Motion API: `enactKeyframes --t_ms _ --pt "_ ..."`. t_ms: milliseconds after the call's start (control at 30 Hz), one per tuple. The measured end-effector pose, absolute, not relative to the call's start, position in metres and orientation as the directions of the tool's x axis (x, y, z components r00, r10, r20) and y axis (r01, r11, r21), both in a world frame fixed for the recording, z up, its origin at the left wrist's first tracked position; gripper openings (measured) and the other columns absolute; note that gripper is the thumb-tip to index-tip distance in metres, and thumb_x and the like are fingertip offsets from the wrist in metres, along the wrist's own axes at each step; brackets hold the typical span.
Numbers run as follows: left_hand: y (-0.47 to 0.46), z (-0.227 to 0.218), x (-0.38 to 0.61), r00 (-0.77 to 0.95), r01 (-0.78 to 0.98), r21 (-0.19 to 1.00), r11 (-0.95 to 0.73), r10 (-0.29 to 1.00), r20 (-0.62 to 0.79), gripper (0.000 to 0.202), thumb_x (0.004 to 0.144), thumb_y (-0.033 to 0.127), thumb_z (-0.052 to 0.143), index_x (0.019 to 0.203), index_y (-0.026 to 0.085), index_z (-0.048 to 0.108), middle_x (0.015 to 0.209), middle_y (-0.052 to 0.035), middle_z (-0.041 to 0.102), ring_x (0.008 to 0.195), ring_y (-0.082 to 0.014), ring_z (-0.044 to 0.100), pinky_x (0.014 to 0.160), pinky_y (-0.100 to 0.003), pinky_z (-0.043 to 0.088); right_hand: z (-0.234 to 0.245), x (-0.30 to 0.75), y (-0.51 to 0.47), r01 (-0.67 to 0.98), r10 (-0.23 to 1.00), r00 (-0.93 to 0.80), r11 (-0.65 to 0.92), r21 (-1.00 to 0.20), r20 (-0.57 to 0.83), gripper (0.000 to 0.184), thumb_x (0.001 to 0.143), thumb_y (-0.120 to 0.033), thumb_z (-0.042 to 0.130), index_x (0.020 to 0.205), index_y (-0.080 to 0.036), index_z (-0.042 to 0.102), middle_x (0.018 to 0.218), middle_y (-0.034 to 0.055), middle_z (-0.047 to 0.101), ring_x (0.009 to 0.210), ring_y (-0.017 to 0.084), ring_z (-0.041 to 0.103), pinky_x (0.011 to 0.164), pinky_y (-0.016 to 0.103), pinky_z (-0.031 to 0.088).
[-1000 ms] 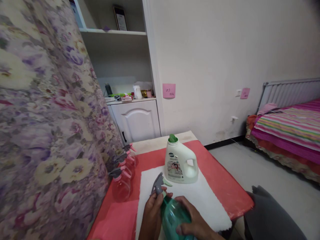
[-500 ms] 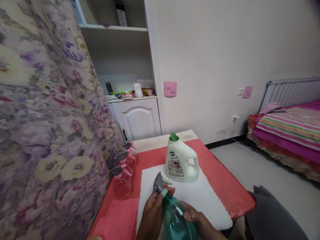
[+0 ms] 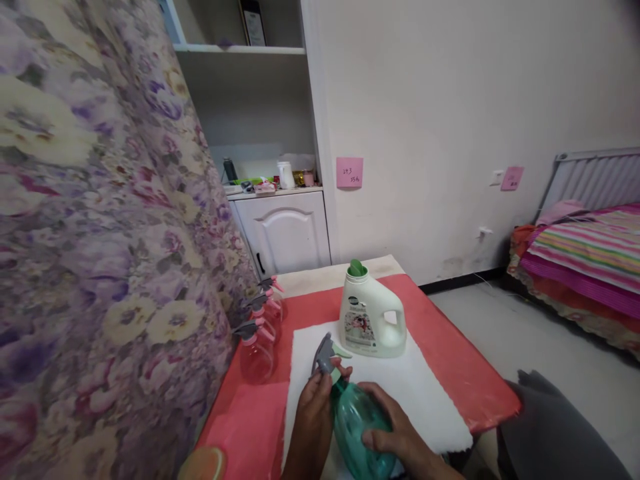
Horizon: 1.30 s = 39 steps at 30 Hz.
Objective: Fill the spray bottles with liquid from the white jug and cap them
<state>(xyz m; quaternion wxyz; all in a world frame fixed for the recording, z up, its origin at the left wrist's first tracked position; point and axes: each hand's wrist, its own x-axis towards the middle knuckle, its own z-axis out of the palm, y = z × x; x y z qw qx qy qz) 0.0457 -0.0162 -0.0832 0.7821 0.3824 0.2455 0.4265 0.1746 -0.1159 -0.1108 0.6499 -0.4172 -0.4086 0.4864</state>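
Tilted over the front of a white cloth (image 3: 420, 393) is a green see-through spray bottle (image 3: 356, 423) with a grey spray head (image 3: 326, 353). My left hand (image 3: 317, 407) pinches the collar just under the head. Wrapped around the bottle's body from the right is my right hand (image 3: 393, 427), its thumb across the front. Behind them a pale green detergent jug (image 3: 370, 317) stands upright on the cloth, with a green piece (image 3: 357, 268) in its mouth. In a row on the left stand several clear spray bottles with pink and grey heads, the nearest (image 3: 257, 360) closest to my left hand.
The table's red cover (image 3: 450, 353) ends at a right edge above the floor. A round orange-rimmed object (image 3: 203, 463) shows at the lower left. A floral curtain (image 3: 125, 267) hangs along the left, and a dark grey seat-like object (image 3: 550, 427) stands at the right.
My right hand has shifted its hold, its fingers now reaching further over the bottle's body. The view has turned slightly left, and more of the round object shows at the lower left.
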Motion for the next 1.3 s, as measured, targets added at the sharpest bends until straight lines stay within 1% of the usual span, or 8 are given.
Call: enactKeyframes --t_ms 267,500,600,700,800,900,1033,1300 --pt "-0.013 -0.075 0.043 0.496 -0.392 0.881 0.264 0.868 -0.039 0.044 0.071 0.039 0.079 0.107 0.015 0.072 0.092 -0.0104 0.075 0.094 -0.0289 0.069 0.094 -0.043 0.05 -0.115 0.175 -0.117 -0.087 0.951 0.229 0.233 -0.968 0.208 0.067 0.061 -0.047 0.077 0.122 -0.023 0.058 0.115 0.0059 0.065 0.108 0.032 0.056 0.094 0.041 0.041" --pt "-0.013 -0.08 0.046 0.483 -0.373 0.896 0.241 0.875 -0.034 0.039 0.075 0.039 0.076 0.106 0.016 0.072 0.094 -0.0103 0.075 0.097 -0.0285 0.068 0.094 -0.041 0.048 -0.126 0.173 -0.117 0.201 0.887 0.378 0.2 -0.959 0.265 0.072 0.06 -0.038 0.077 0.127 -0.022 0.056 0.121 0.0116 0.061 0.116 0.036 0.052 0.103 0.048 0.036" --pt "-0.013 -0.08 0.046 0.534 -0.401 0.866 0.298 0.844 -0.043 0.041 0.074 0.041 0.077 0.106 0.016 0.071 0.093 -0.0103 0.075 0.097 -0.0287 0.068 0.091 -0.041 0.048 -0.123 0.174 -0.115 0.092 0.899 0.352 0.244 -0.965 0.261 0.068 0.059 -0.04 0.078 0.123 -0.022 0.06 0.119 0.0097 0.063 0.111 0.034 0.055 0.099 0.045 0.039" --pt "-0.014 -0.075 0.043 0.586 -0.412 0.835 0.365 0.808 -0.063 0.04 0.072 0.041 0.079 0.102 0.016 0.071 0.09 -0.0103 0.075 0.097 -0.0289 0.069 0.09 -0.04 0.049 -0.117 0.174 -0.114 -0.261 0.955 0.245 0.231 -0.937 0.167 0.059 0.058 -0.039 0.078 0.113 -0.021 0.065 0.102 0.0054 0.07 0.094 0.028 0.061 0.083 0.037 0.044" --pt "-0.016 -0.069 0.04 0.636 -0.416 0.794 0.443 0.766 -0.094 0.039 0.07 0.039 0.081 0.101 0.016 0.072 0.088 -0.0101 0.075 0.097 -0.0294 0.069 0.09 -0.04 0.049 -0.115 0.171 -0.116 -0.627 0.996 0.082 0.087 -0.774 0.045 0.049 0.059 -0.036 0.073 0.104 -0.018 0.068 0.082 0.003 0.07 0.076 0.021 0.062 0.069 0.03 0.043" --pt "-0.018 -0.066 0.039 0.672 -0.429 0.755 0.496 0.734 -0.1 0.038 0.07 0.037 0.082 0.101 0.017 0.072 0.089 -0.0092 0.075 0.098 -0.0291 0.069 0.09 -0.04 0.05 -0.123 0.166 -0.117 -0.798 0.998 0.017 -0.024 -0.602 -0.062 0.036 0.06 -0.036 0.069 0.09 -0.016 0.071 0.071 0.0031 0.069 0.072 0.021 0.062 0.071 0.032 0.045" --pt "-0.02 -0.066 0.039 0.677 -0.449 0.736 0.507 0.731 -0.09 0.034 0.072 0.035 0.081 0.099 0.017 0.073 0.089 -0.0079 0.073 0.097 -0.0269 0.069 0.087 -0.037 0.051 -0.141 0.16 -0.11 -0.813 0.99 0.055 -0.031 -0.582 -0.129 0.033 0.064 -0.05 0.067 0.071 -0.019 0.071 0.064 0.0048 0.067 0.077 0.028 0.064 0.082 0.042 0.048" --pt "-0.03 -0.06 0.039 0.664 -0.467 0.741 0.482 0.745 -0.065 0.025 0.075 0.035 0.078 0.094 0.02 0.069 0.09 -0.0052 0.068 0.097 -0.0249 0.066 0.09 -0.038 0.05 -0.147 0.152 -0.091 -0.621 0.981 0.176 0.171 -0.765 0.077 0.06 0.059 -0.078 0.063 0.088 -0.026 0.072 0.083 0.0068 0.071 0.091 0.035 0.062 0.086 0.051 0.049"
